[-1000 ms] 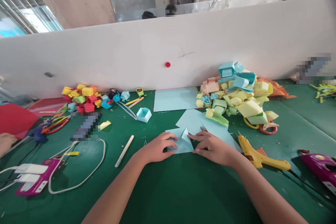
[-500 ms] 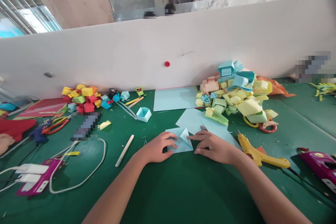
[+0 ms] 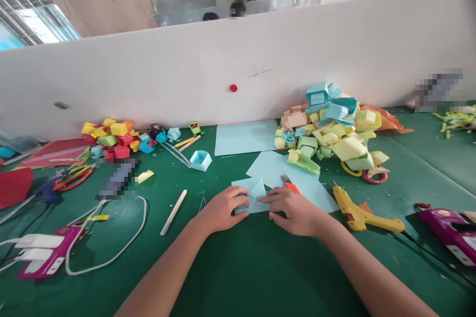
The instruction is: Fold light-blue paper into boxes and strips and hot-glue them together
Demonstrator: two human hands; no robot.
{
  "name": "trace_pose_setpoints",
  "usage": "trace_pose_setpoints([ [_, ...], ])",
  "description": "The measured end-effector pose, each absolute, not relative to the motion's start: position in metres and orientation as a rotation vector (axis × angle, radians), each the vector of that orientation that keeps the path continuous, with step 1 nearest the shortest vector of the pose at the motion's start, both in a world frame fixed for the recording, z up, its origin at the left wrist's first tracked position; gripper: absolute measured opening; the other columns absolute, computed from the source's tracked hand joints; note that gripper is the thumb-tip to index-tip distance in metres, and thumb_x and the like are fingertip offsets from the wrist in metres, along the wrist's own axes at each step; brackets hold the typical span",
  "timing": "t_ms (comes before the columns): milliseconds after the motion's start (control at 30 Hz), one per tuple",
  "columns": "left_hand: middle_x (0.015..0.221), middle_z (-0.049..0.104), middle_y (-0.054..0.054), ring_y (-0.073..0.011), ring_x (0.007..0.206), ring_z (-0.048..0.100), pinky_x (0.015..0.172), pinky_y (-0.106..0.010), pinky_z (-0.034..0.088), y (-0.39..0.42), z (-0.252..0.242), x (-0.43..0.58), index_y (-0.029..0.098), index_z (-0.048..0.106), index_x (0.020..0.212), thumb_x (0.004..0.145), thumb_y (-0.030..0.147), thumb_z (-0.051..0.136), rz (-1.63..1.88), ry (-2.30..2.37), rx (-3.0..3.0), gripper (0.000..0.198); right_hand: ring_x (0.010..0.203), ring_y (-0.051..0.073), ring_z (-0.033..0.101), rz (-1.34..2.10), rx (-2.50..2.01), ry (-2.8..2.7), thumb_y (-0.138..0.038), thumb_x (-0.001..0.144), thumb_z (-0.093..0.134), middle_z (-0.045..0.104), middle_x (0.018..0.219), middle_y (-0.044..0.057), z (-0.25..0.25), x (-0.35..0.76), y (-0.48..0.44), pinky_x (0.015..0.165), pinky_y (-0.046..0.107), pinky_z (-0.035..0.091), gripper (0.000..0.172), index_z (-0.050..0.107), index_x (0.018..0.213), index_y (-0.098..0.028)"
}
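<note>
A small light blue paper piece (image 3: pixel 253 193), partly folded with a raised triangular flap, lies on the green table mat (image 3: pixel 238 267). My left hand (image 3: pixel 222 209) presses its left side with curled fingers. My right hand (image 3: pixel 292 209) pinches its right edge, thumb and fingers closed on the fold. More light blue sheets (image 3: pixel 275 168) lie just behind it, with a small orange-handled cutter (image 3: pixel 290 185) on them beside my right hand.
A pile of folded pastel paper boxes (image 3: pixel 330 131) sits at back right, a brighter pile (image 3: pixel 111 138) at back left. A yellow glue gun (image 3: pixel 359 208), purple glue guns (image 3: pixel 446 228) (image 3: pixel 48 257), scissors (image 3: pixel 70 181), a white stick (image 3: pixel 173 212) and a blue paper box (image 3: pixel 201 160) lie around. A white partition (image 3: pixel 238 69) closes the back.
My right hand has slid left over the folded paper, closing toward the left hand. The orange-handled cutter behind it has come into view. The view shifted slightly.
</note>
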State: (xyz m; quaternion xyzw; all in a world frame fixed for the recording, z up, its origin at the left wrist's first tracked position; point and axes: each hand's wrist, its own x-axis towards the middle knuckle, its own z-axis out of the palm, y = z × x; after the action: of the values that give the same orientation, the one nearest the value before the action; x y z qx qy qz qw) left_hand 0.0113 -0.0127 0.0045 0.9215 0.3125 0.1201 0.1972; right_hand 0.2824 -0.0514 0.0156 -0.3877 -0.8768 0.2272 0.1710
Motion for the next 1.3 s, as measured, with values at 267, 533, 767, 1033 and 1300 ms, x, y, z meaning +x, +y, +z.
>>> trace_pose_setpoints([
  [267,0.132,0.063,-0.012,-0.0317,0.125,0.060,0.103,-0.048,0.054,-0.017,0.004,0.018,0.022,0.065,0.105,0.096,0.030,0.062,0.371,0.859,2.723,0.012,0.109,0.029,0.067,0.624,-1.111,-2.466,-0.018,0.092,0.055,0.078,0.118,0.009,0.016,0.277,-0.053,0.089,0.045,0.053,0.023,0.073,0.078,-0.022],
  [533,0.128,0.064,-0.012,-0.0319,0.127,0.058,0.111,-0.052,0.048,-0.018,0.006,0.022,0.023,0.065,0.111,0.096,0.028,0.061,0.426,0.828,2.776,0.017,0.105,0.029,0.066,0.579,-1.104,-2.471,-0.023,0.096,0.053,0.079,0.101,0.009,0.015,0.274,-0.054,0.091,0.045,0.049,0.024,0.076,0.088,-0.023],
  [767,0.132,0.062,-0.012,-0.0315,0.126,0.058,0.111,-0.051,0.047,-0.017,0.004,0.020,0.025,0.062,0.132,0.098,0.028,0.058,0.373,0.837,2.795,0.035,0.103,0.026,0.065,0.551,-1.113,-2.456,-0.024,0.100,0.051,0.076,0.108,0.007,0.015,0.264,-0.057,0.093,0.046,0.046,0.026,0.074,0.089,-0.023],
  [1033,0.135,0.063,-0.012,-0.0332,0.129,0.058,0.112,-0.051,0.048,-0.018,0.004,0.017,0.024,0.067,0.124,0.094,0.036,0.066,0.359,0.852,2.723,0.032,0.106,0.025,0.068,0.683,-0.988,-2.408,-0.022,0.099,0.054,0.077,0.113,0.007,0.009,0.265,-0.057,0.092,0.042,0.051,0.023,0.076,0.093,-0.023],
  [1300,0.139,0.061,-0.013,-0.0348,0.132,0.056,0.112,-0.052,0.048,-0.018,0.003,0.016,0.022,0.068,0.120,0.092,0.036,0.068,0.354,0.835,2.722,0.031,0.124,0.030,0.063,0.462,-1.241,-2.290,-0.027,0.102,0.049,0.066,0.142,0.008,-0.003,0.268,-0.051,0.103,0.050,0.051,0.033,0.071,0.127,-0.025],
])
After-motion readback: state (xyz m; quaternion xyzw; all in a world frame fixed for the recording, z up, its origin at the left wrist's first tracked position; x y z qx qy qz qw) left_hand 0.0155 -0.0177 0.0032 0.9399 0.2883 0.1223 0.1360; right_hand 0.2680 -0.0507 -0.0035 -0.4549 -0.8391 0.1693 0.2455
